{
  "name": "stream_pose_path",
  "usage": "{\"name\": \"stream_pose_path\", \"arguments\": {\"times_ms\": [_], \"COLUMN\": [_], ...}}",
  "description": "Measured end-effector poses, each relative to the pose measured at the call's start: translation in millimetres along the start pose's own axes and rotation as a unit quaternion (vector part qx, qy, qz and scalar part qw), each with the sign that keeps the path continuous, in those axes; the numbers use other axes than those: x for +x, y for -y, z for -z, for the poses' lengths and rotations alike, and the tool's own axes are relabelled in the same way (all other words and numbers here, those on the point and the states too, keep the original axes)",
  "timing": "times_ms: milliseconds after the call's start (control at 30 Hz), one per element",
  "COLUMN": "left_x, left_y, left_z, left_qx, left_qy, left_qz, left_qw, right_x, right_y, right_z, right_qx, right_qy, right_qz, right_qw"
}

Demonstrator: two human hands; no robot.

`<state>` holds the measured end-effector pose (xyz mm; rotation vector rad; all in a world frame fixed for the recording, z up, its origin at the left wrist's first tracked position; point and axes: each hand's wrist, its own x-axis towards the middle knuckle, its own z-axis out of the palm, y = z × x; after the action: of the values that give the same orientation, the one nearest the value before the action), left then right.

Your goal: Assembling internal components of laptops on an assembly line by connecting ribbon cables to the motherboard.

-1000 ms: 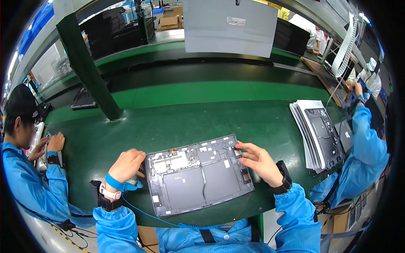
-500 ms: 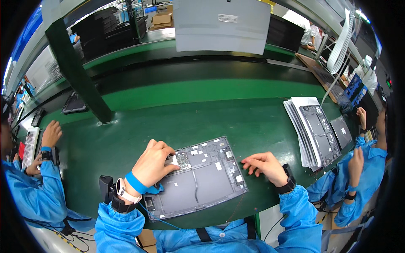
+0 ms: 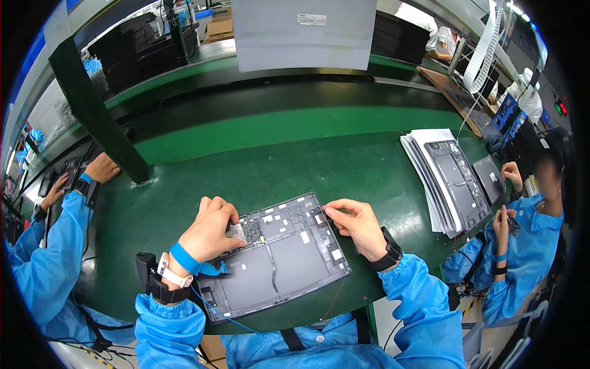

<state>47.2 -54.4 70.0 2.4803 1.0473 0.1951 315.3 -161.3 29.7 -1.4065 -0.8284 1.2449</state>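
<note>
A grey laptop-like housing [image 3: 289, 264] lies open on the green bench in front of me, its inner parts showing. Across its far left part sits a small circuit board [image 3: 252, 232] with a silvery section. My left hand [image 3: 211, 230] is closed over that section, thumb and index finger on either side of it. At the housing's far right corner, my right hand [image 3: 358, 226] has thumb and index finger pinched together by the edge; what lies between them is hidden. A dark flat cable [image 3: 271, 267] runs from the board toward the near edge.
At the right, a similar housing [image 3: 458, 181] rests on a stack of white sheets [image 3: 424, 184], beside a grey panel [image 3: 489, 177]. A green post [image 3: 98, 117] stands at the left. Co-workers in blue sleeves [image 3: 61, 240] are on both sides. A blue cord [image 3: 227, 317] runs from my left wrist.
My right hand has moved from beside the housing to its far right corner, and its fingers have come together. The left hand stays at the board. The whole view has shifted slightly.
</note>
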Motion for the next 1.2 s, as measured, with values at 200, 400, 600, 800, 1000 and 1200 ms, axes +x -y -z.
{"name": "stream_pose_path", "arguments": {"times_ms": [200,400,600,800,1000,1200], "left_x": [4.4,10.0,26.1,34.6,34.7,32.5], "left_y": [-7.7,-5.0,-14.6,-21.3,-19.4,-28.0], "left_z": [12.0,13.8,1.7,-19.4,-35.1,-40.2], "left_qx": [-0.106,-0.183,-0.331,-0.448,-0.479,-0.51], "left_qy": [0.032,-0.067,-0.054,-0.045,-0.041,-0.028], "left_qz": [0.086,0.058,0.068,0.067,0.056,0.059], "left_qw": [0.99,0.979,0.94,0.89,0.875,0.857], "right_x": [3.9,12.3,14.9,4.2,9.1,5.5], "right_y": [1.6,-2.0,-6.4,4.0,-4.5,-3.3], "right_z": [-12.5,-21.9,-28.7,-33.0,-31.8,-30.0], "right_qx": [0.048,-0.018,-0.096,-0.22,-0.202,-0.21], "right_qy": [0.037,0.041,-0.011,-0.041,-0.043,-0.006], "right_qz": [0.041,0.121,0.196,0.265,0.28,0.267], "right_qw": [0.997,0.992,0.976,0.938,0.937,0.941]}}
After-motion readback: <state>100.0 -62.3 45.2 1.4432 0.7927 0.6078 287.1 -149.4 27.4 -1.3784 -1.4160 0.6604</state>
